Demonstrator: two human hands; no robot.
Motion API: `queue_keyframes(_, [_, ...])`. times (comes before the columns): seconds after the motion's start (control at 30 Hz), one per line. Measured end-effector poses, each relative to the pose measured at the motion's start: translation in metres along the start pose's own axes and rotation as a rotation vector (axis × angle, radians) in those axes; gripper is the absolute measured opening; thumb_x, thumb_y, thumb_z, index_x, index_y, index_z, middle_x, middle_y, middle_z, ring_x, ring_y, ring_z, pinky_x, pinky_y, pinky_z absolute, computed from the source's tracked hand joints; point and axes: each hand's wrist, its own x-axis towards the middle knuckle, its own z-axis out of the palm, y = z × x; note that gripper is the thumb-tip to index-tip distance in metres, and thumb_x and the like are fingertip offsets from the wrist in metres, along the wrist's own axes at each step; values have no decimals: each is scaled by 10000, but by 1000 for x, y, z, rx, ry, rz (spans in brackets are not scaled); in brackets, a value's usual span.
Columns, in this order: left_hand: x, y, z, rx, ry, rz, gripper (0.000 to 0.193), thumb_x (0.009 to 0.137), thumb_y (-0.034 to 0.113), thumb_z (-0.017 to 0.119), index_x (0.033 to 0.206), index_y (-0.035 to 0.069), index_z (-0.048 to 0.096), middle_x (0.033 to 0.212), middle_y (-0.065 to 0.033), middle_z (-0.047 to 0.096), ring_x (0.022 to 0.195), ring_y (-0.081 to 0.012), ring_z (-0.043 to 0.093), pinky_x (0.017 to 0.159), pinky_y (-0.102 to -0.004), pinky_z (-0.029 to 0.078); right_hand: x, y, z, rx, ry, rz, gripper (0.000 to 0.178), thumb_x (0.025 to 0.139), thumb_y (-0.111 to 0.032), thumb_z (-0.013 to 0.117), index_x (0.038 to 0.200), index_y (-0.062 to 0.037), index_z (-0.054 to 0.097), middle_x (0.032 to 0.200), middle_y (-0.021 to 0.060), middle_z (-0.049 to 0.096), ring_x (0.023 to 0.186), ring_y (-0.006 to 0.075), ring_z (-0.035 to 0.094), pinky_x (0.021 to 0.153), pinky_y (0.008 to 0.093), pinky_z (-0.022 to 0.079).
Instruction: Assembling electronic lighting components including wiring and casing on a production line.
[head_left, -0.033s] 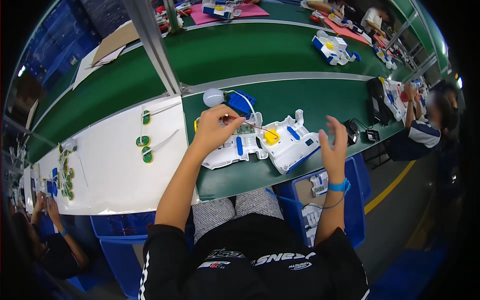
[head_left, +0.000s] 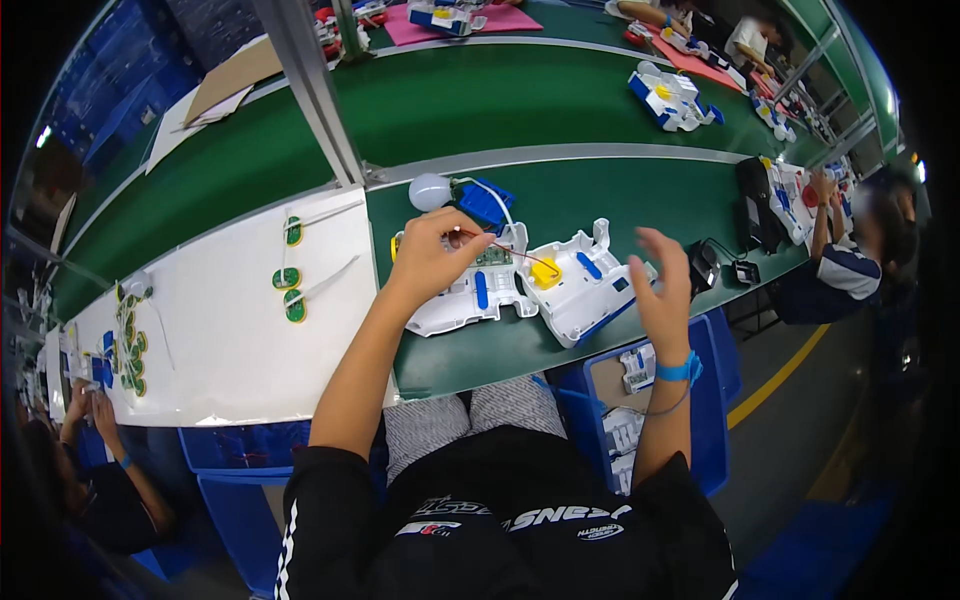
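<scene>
The right hand, fingers spread and empty, edges toward nine o'clock, nearer the white plastic shell half, while the left hand stays pinched on the thin red wire running toward four o'clock to the shell's square yellow block, leaving it held one-handed.

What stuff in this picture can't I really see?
All in the head view:
The red wire's far end: hidden at the left hand.
Part of the green circuit board: behind that hand.
Some of the blue bin's inside: behind the right forearm.
The far worker: small and blurred.
</scene>
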Motion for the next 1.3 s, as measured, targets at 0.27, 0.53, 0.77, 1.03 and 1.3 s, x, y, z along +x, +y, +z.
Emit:
queue_keyframes(0.27, [-8, -19, -9, -185, -13, -96, 221, 835, 204, 826, 895, 1, 765, 833, -61, 714, 692, -109, 621, 634, -260, 489, 59, -60, 100, 66, -669, -411, 434, 898, -152, 717, 1305, -67, 593, 1031, 98, 748, 995, 315, 669, 931, 431, 466])
queue_keyframes(0.53, [-10, -15, -15, -336, 31, -154, 249, 939, 236, 748, 920, -12, 730, 720, -12, 659, 660, -49, 539, 596, -241, 437, 66, -63, 112, 116, -580, -379, 146, 921, -168, 714, 1005, -49, 730, 903, 126, 744, 797, 294, 675, 756, 385, 514])
queue_keyframes(0.77, [-12, -15, -16, -377, -98, -209, 243, 1014, 221, 654, 947, -6, 703, 830, -27, 691, 745, -69, 592, 695, -231, 483, 64, -57, 108, 93, -616, -458, 149, 921, -152, 722, 1038, -63, 746, 916, 100, 760, 789, 275, 686, 781, 367, 510])
queue_keyframes(1.03, [-13, -17, -15, -645, -205, -340, 252, 1060, 224, 557, 922, 29, 638, 872, -15, 662, 790, -86, 598, 722, -249, 501, 64, -66, 116, 291, -447, -461, 143, 877, -9, 735, 1019, -18, 718, 916, 112, 705, 770, 225, 676, 677, 301, 527])
queue_keyframes(1.3, [-18, -12, -4, -577, -195, -294, 274, 1076, 256, 535, 937, 42, 634, 875, 7, 630, 759, -66, 549, 715, -228, 475, 67, -66, 117, 323, -444, -578, 94, 885, -7, 716, 975, -22, 693, 887, 116, 664, 789, 266, 649, 673, 341, 524])
